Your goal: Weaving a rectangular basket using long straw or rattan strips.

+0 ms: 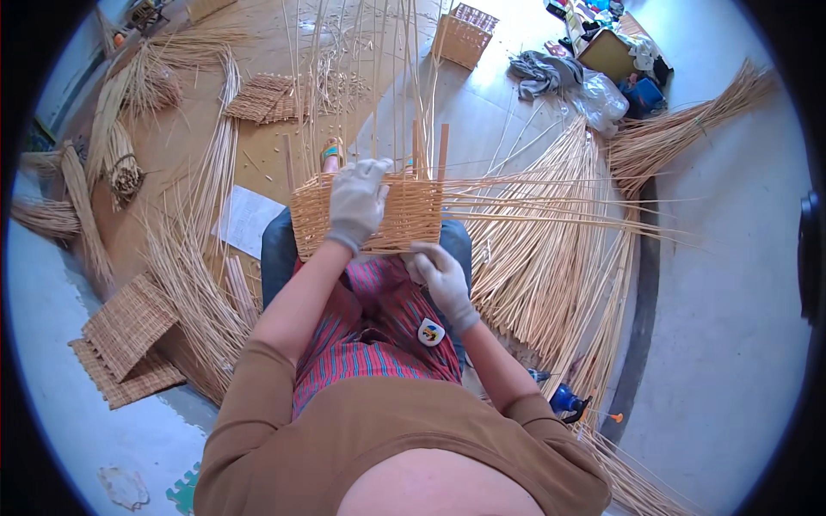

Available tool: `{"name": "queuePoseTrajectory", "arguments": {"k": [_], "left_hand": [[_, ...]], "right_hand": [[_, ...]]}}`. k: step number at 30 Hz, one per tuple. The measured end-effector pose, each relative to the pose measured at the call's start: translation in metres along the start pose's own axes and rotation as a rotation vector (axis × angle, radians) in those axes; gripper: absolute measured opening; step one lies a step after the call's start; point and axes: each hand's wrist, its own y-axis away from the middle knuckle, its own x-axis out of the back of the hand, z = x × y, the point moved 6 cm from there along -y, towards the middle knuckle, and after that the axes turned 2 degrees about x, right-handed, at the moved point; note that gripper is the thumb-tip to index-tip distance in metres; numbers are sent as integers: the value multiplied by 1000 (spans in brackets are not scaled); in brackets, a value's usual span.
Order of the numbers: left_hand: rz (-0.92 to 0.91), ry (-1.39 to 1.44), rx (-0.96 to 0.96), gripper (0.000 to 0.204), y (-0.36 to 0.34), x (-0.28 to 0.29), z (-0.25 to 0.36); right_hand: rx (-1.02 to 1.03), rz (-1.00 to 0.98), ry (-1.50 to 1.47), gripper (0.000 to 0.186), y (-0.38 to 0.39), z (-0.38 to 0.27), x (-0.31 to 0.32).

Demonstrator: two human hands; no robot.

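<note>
My left hand (358, 199), in a pale glove, has its fingers curled over the upper edge of a half-woven rattan basket (410, 209) that rests across my lap. My right hand (437, 277), gloved too, grips that basket at its lower right corner. Upright wooden stakes (443, 150) rise from the weave, along with tall thin canes. Several loose strands (551, 206) stick out of the basket's right side. The part of the weave under my left hand is hidden.
Cane bundles lie at left (125, 172) and right (533, 292). Also around me are woven panels (129, 327), a small basket (463, 36), a paper sheet (248, 217), cloth and bags (602, 95), and a blue tool (564, 400) by my right elbow.
</note>
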Motion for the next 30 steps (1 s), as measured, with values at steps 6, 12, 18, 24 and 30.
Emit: {"name": "queuePoseTrajectory", "arguments": {"k": [6, 12, 18, 24, 30], "left_hand": [[-204, 103, 136, 21, 6, -39, -31], [-141, 212, 59, 43, 26, -22, -20], [-259, 58, 32, 56, 29, -42, -12], [-398, 4, -19, 48, 23, -50, -19], [-22, 15, 189, 78, 24, 16, -28]], "right_hand": [[39, 161, -109, 39, -79, -19, 0], [320, 404, 364, 26, -127, -104, -5], [517, 274, 1016, 57, -186, -130, -32], [288, 490, 667, 38, -60, -71, 55], [119, 155, 375, 35, -62, -12, 0]]}}
